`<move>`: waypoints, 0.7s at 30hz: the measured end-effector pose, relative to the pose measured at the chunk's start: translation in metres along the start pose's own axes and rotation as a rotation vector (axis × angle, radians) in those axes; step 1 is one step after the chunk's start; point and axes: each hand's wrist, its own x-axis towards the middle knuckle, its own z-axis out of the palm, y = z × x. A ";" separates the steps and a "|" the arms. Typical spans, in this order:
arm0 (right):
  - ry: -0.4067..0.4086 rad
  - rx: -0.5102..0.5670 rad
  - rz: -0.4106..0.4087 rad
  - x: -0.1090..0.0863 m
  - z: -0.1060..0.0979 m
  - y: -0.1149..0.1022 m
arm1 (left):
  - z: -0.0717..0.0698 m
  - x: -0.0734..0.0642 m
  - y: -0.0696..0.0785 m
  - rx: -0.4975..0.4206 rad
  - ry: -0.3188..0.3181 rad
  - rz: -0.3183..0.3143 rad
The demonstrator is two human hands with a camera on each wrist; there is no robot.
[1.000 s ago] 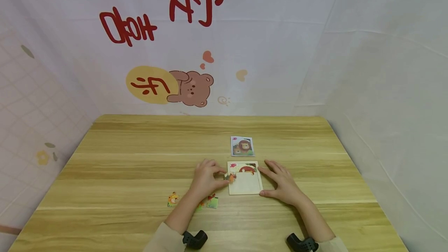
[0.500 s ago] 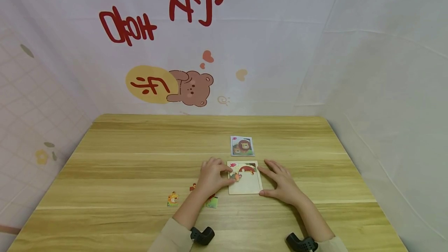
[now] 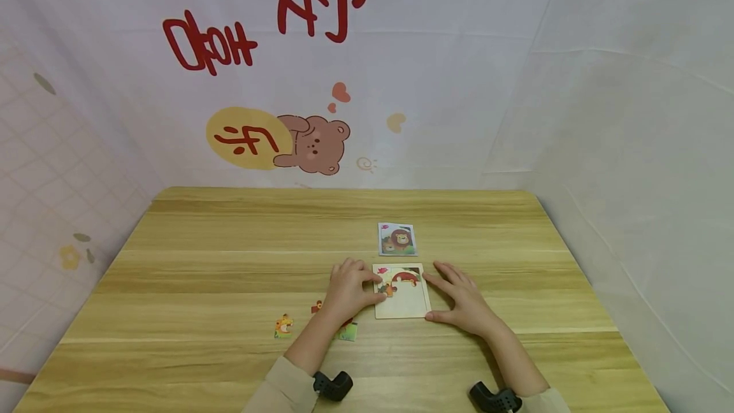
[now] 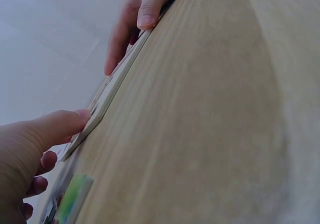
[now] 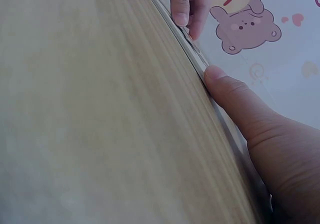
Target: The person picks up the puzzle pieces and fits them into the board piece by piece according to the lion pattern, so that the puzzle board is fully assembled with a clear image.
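In the head view a square puzzle board lies before me, several lion-picture pieces along its upper edge. My left hand is at the board's left side, pinching a small orange and green puzzle piece between thumb and forefinger, right over the board's left part. At the board's right edge, my right hand rests with spread fingers, thumb by the lower corner and forefinger higher up. The right wrist view shows its thumb against the board's edge. In the left wrist view the left thumb reaches the board's near corner.
Loose puzzle pieces lie left of the board: a yellow one, a red-brown one and a green one, partly behind the left forearm. A lion picture card lies beyond the board. White cloth hangs around the wooden table.
My left hand has moved right with the puzzle piece, from the board's left edge to over the board, then nearly stopped. The right hand and board have stayed put.
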 end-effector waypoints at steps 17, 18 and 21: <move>-0.013 0.002 0.015 -0.001 -0.001 0.001 | 0.003 -0.001 -0.001 -0.032 0.021 0.025; -0.013 0.002 0.014 -0.001 -0.001 0.001 | 0.003 -0.001 -0.001 -0.036 0.022 0.026; -0.011 0.004 0.009 0.000 -0.001 0.000 | 0.003 -0.002 -0.002 -0.046 0.023 0.026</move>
